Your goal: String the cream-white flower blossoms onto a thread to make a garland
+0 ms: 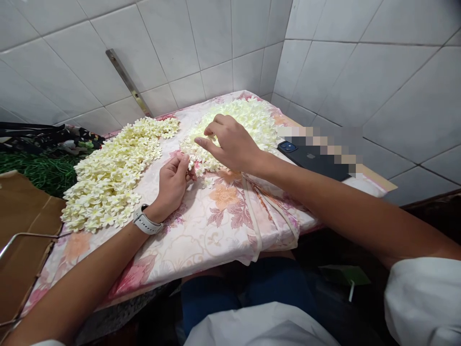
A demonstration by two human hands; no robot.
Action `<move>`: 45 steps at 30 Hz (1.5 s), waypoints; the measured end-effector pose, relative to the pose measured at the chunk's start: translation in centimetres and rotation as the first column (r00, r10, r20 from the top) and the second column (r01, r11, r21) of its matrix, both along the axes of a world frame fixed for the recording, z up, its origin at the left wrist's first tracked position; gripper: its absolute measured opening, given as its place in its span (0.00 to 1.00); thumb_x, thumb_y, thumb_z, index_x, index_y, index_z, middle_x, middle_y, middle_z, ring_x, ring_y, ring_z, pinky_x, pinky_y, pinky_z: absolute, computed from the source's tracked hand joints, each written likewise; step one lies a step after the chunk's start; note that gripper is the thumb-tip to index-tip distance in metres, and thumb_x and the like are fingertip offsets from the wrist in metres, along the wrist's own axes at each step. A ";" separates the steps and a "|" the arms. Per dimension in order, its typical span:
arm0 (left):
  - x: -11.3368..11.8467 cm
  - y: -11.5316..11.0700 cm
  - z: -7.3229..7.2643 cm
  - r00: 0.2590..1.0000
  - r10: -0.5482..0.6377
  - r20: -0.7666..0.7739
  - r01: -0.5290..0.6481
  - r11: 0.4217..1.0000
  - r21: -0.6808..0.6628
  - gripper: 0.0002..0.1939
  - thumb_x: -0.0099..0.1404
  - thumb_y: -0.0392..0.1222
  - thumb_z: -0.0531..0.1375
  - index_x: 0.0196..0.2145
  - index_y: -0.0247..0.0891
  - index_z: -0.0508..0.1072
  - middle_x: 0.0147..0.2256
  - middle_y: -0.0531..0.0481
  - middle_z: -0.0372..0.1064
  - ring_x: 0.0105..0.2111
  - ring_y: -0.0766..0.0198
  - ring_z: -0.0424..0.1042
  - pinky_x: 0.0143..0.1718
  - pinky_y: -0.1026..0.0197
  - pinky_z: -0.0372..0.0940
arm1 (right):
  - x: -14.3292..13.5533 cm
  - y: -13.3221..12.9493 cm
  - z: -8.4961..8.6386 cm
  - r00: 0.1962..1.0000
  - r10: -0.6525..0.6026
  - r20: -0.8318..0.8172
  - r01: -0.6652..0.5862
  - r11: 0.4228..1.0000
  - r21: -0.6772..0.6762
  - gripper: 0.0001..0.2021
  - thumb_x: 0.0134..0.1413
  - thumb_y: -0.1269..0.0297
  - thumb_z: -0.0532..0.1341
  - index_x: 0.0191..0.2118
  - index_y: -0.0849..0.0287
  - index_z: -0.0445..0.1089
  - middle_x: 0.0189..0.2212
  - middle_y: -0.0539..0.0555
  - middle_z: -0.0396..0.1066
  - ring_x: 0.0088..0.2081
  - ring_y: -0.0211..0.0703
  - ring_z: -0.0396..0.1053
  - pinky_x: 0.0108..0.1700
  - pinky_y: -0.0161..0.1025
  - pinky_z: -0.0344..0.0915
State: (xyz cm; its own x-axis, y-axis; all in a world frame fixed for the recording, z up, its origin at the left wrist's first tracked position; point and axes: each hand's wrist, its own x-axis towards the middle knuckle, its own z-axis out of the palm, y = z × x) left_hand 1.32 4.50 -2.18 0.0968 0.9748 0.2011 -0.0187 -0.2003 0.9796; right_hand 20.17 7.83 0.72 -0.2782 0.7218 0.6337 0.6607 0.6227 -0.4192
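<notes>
My left hand (174, 185), with a white watch (147, 222) on the wrist, is closed in a pinch at the table's middle, a small white flower (190, 164) at its fingertips. My right hand (230, 143) hovers over the near side of a pile of pale flowers (254, 117), thumb and fingers apart, with nothing visible between them. A second, larger heap of cream flowers (111, 175) spreads along the table's left side. Both piles rest on a floral cloth (201, 235). One loose flower (208, 182) lies just right of my left hand.
A dark phone (313, 158) lies at the table's right side. Thin cords (254, 216) run over the front edge. Cardboard (25, 216) and green strands (39, 170) are at the left. A metal strip (129, 81) leans against the tiled wall (209, 43).
</notes>
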 end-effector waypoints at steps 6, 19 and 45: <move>-0.1 -0.3 0.1 0.995 -0.011 -0.095 0.026 0.987 0.156 0.18 0.63 0.57 0.65 0.32 0.38 0.73 0.26 0.54 0.68 0.23 0.71 0.67 0.26 0.67 0.64 | -0.8 -0.6 0.0 0.933 0.359 0.012 -0.358 0.932 -0.050 0.15 0.66 0.57 0.58 0.31 0.61 0.68 0.31 0.55 0.68 0.35 0.43 0.64 0.42 0.41 0.59; -0.1 -0.3 0.1 0.994 -0.009 -0.112 0.024 0.991 0.130 0.21 0.64 0.59 0.63 0.29 0.37 0.70 0.25 0.55 0.66 0.22 0.71 0.67 0.26 0.67 0.64 | -1.3 -1.1 0.4 0.935 0.304 -0.184 -0.338 0.919 -0.202 0.16 0.63 0.65 0.61 0.24 0.59 0.59 0.22 0.46 0.60 0.26 0.34 0.55 0.32 0.36 0.50; 0.4 -0.8 0.7 0.995 -0.085 -0.051 0.087 0.996 0.029 0.18 0.55 0.53 0.72 0.31 0.37 0.74 0.25 0.54 0.69 0.22 0.70 0.68 0.24 0.66 0.64 | -0.9 -0.8 0.3 0.922 0.281 -0.265 -0.360 0.875 -0.323 0.15 0.60 0.68 0.58 0.22 0.59 0.59 0.20 0.46 0.58 0.25 0.34 0.54 0.31 0.37 0.49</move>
State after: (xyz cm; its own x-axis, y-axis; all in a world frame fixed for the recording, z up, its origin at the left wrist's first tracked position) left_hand 1.74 3.70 -1.43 0.1909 0.9556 0.2244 0.0110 -0.2307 0.9730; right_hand 19.25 7.05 0.98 -0.4266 0.8031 0.4160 0.3260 0.5656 -0.7575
